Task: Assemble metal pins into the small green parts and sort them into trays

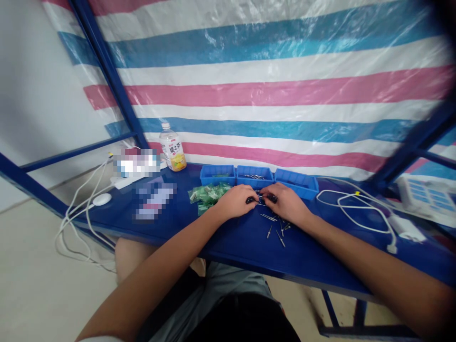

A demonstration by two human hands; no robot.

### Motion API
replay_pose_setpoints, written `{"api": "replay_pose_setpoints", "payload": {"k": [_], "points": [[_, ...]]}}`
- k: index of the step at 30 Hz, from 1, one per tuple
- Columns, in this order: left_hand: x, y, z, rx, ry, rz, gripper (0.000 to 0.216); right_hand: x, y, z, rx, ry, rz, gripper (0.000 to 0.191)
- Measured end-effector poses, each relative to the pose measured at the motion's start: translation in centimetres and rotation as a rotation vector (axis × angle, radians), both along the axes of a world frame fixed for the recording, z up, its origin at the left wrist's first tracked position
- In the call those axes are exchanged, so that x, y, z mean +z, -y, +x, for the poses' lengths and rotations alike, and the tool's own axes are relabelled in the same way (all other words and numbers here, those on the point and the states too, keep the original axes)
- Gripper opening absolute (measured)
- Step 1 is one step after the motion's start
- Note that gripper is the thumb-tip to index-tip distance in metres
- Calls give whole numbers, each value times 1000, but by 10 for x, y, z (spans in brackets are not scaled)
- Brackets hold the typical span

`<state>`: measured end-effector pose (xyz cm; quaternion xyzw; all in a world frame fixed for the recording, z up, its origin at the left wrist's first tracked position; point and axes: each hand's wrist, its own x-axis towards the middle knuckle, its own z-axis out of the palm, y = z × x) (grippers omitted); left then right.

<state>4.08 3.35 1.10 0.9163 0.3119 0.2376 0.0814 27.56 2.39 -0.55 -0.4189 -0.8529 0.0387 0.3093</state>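
1. Right at the grip: the left hand point(239, 200) and right hand point(283, 202) are nearly together, fingers curled inward, each with a small dark patch point(272, 197) at the fingertips. Can't tell if that's something held or something worn on the fingers.
2. Thin metal bits show in the gap between the hands, too small and blurry to make out. Honestly can't say whether either hand is pinching one, since the knuckles hide most of it.
3. Just on the near side of the right hand, loose metal pins point(281, 240) lie scattered on the blue table point(231, 240). Some could be tucked under the palm.
4. Left of the grip, green plastic bags point(206, 192) sit in a crumpled heap, partly behind the left hand. Contents are hard to read.
5. Just beyond the grip, three blue trays point(253, 182) stand in a row. The middle one has more pins in it; the right one's floor is mostly dark to me.
6. Farther left: a bottle point(174, 152), plus two pixelated patches point(155, 202) blotting out whatever's there.
7. Well off to the right, a white block point(408, 229) with cable, then a pale gadget point(423, 192) smeared by blur.
8. Behind everything, a striped sheet point(249, 90), cut off at the top.
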Motion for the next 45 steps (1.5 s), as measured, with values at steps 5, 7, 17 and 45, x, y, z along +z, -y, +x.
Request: {"api": "replay_pose_setpoints", "payload": {"k": [5, 7, 17, 45], "points": [[0, 1, 1, 26, 29, 19, 15, 2, 1, 1, -21, -108, 26, 40], [1, 2, 1, 31, 37, 32, 16, 4, 2, 1, -7, -132, 17, 46], [2, 4, 1, 61, 81, 4, 19, 11, 11, -3, -5, -214, 5, 23], [15, 9, 4, 112, 559, -49, 10, 15, 18, -5, 114, -282, 49, 14]]}}
